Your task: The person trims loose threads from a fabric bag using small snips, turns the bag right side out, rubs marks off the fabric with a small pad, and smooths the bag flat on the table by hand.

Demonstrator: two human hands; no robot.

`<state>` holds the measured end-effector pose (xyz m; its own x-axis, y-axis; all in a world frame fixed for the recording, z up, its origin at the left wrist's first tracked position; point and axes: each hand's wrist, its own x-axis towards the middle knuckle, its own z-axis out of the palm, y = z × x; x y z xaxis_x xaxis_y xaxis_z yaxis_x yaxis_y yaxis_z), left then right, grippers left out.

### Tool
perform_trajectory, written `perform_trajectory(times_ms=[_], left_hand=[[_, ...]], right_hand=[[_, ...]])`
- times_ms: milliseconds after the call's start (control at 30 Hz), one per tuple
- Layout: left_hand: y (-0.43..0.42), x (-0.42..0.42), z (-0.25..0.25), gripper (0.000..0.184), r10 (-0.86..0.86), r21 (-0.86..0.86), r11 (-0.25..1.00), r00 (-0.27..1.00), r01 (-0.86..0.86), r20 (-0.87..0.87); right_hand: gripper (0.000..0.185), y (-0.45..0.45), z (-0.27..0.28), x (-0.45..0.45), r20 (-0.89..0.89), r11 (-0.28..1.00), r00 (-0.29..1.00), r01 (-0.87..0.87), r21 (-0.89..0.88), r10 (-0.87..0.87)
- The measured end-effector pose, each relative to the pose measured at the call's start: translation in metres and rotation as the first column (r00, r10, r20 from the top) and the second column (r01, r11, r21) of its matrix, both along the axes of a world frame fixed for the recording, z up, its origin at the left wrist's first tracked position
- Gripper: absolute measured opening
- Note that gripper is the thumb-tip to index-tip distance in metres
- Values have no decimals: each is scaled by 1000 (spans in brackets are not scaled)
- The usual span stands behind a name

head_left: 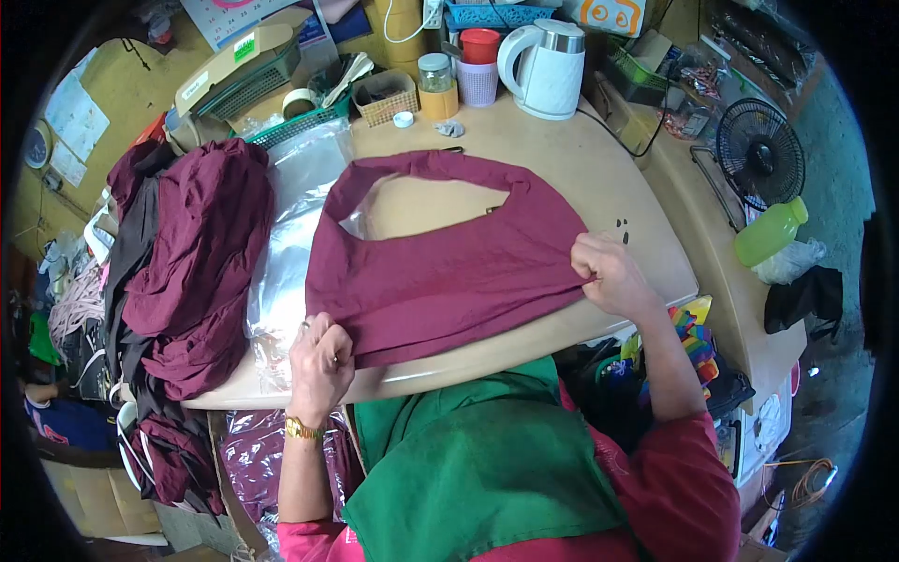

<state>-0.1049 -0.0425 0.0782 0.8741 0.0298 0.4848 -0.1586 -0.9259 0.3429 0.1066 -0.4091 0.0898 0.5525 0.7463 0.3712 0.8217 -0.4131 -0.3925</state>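
Observation:
A maroon cloth shoulder bag (440, 272) lies spread on the table, its wide strap looped toward the back. My left hand (321, 361) is closed on the bag's near left corner. At the right edge, my right hand (613, 272) grips the cloth in a fist. Between the two hands the fabric is stretched, with creases running across it. Under the bag's left side lie clear plastic sleeves (290, 225). Left of them is a heap of maroon cloth pieces (201, 262), with some dark cloth among them.
On the tan table (599, 178) stand a white electric kettle (548, 70), a jar (435, 75), a purple cup (478, 84) and a wicker basket (386, 98). A black fan (760, 155) and a green bottle (770, 234) are at the right. An open carton (229, 468) holds plastic-wrapped maroon items below.

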Motion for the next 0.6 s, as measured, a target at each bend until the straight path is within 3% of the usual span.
perform_trajectory(times_ms=[100, 167, 233, 300, 333, 400, 433, 467, 500, 533, 600], left_hand=[[11, 3, -35, 17, -66, 88, 994, 997, 69, -32], [10, 1, -63, 16, -89, 70, 993, 986, 100, -142], [8, 6, -52, 16, -71, 70, 994, 982, 85, -178], [7, -7, -20, 21, -22, 57, 997, 880, 56, -474], [3, -9, 0, 21, -18, 59, 997, 884, 52, -466], [-10, -14, 27, 35, 34, -32, 998, 898, -53, -439], [-25, -4, 27, 43, 58, -66, 995, 962, -78, -268], [-46, 10, 28, 54, 88, -100, 990, 992, -97, -89], [-65, 23, 22, 62, 114, -36, 992, 986, -119, -121], [-78, 34, 10, 71, 140, 29, 990, 979, -137, -149], [-73, 42, -61, 76, 152, 203, 976, 925, -84, -348]], right_hand=[[24, 0, -17, -6, 116, 998, 993, -28, -53, 34], [24, -3, -56, -9, 44, 996, 999, -17, -91, 22], [23, -8, -61, 1, 7, 993, 1000, -3, -117, 4], [21, -19, -52, 1, -187, 977, 972, 105, -186, -140], [21, -18, -28, -3, -178, 978, 975, 103, -184, -136], [34, -13, 20, -24, -145, 936, 964, 169, -310, -222], [34, 4, 17, -29, -146, 936, 966, 160, -312, -214], [45, 29, 11, -36, -46, 963, 972, 223, -150, -232], [57, 53, 3, -43, 52, 964, 963, 264, 24, -265], [73, 69, -14, -50, 136, 951, 954, 284, -121, -267], [80, 79, -68, -51, 118, 888, 959, 282, -364, -256]])
